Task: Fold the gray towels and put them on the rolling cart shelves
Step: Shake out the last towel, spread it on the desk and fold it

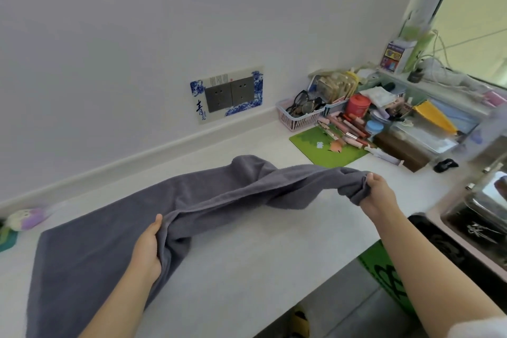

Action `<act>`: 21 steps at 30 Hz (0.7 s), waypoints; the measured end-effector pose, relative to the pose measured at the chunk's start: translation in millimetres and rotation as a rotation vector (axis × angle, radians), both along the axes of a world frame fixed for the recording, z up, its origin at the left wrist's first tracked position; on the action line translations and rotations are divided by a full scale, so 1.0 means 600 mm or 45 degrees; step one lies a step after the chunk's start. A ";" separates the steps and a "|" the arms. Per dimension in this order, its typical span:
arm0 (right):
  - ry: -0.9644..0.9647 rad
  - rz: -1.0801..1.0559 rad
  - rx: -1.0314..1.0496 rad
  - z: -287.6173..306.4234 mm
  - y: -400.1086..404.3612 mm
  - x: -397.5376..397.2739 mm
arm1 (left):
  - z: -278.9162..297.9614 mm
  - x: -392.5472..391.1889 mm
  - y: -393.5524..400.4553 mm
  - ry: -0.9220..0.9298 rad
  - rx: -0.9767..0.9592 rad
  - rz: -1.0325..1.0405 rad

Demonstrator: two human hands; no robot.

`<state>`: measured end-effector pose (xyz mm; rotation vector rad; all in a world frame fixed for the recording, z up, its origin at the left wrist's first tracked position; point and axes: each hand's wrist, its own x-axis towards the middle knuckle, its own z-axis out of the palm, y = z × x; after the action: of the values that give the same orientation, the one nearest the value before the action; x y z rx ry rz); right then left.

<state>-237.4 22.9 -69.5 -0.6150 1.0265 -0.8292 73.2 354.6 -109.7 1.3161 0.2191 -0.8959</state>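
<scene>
Gray towel (115,230): spread across the white bench (260,250), centre to lower left of frame; left hand (146,248) grips a mid-edge, right hand (377,191) clenches its bunched end, probably stretching it flat for folding

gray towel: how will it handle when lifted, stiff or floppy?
Likely floppy: the gray towel sags between the left hand and right hand. Probably bunches where gripped, as at its right end. Its left part lies on the counter, so it may drag.

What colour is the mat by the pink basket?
Bright green mat, with small white and orange shapes on it; head view.
</scene>
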 end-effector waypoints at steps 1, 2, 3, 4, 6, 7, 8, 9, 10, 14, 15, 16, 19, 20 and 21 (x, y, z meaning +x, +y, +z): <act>0.058 -0.025 -0.036 0.007 -0.003 0.001 | 0.004 0.000 0.003 -0.049 0.027 -0.049; 0.183 -0.029 -0.113 0.009 -0.004 0.001 | 0.005 0.001 0.007 -0.094 0.082 -0.098; 0.364 0.007 -0.215 0.010 -0.003 0.004 | 0.002 0.002 0.011 -0.168 0.175 -0.171; 0.545 0.070 -0.313 0.006 0.003 0.006 | -0.002 -0.001 0.013 -0.251 0.265 -0.242; 0.820 0.249 -0.474 -0.005 0.022 0.012 | -0.007 -0.016 0.014 -0.475 0.413 -0.392; 0.908 0.339 -0.537 -0.010 0.037 0.014 | -0.011 -0.026 0.013 -0.575 0.463 -0.451; 0.965 0.423 -0.588 -0.018 0.051 0.014 | -0.011 -0.040 0.012 -0.642 0.495 -0.493; 0.985 0.496 -0.628 -0.026 0.064 0.016 | -0.016 -0.051 0.011 -0.695 0.516 -0.543; 0.980 0.565 -0.665 -0.036 0.076 0.017 | -0.018 -0.061 0.011 -0.738 0.543 -0.593; 1.043 0.752 -0.879 -0.076 0.101 0.029 | -0.038 -0.077 0.010 -0.931 0.698 -0.767; 1.054 0.769 -0.896 -0.086 0.100 0.031 | -0.039 -0.083 0.005 -0.999 0.754 -0.807; 1.041 0.769 -0.893 -0.094 0.100 0.033 | -0.037 -0.090 0.000 -1.077 0.814 -0.836; 1.077 0.696 -0.926 -0.113 0.093 0.043 | -0.032 -0.108 -0.020 -1.196 0.859 -0.862; 1.105 0.672 -0.948 -0.118 0.090 0.049 | -0.036 -0.109 -0.026 -1.190 0.859 -0.879; 1.133 0.663 -0.947 -0.121 0.086 0.056 | -0.041 -0.109 -0.032 -1.168 0.861 -0.900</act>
<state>-204.0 74.6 -142.0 -1.9146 1.2337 -0.4287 7.9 335.5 -134.5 2.3778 -0.7696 -0.7021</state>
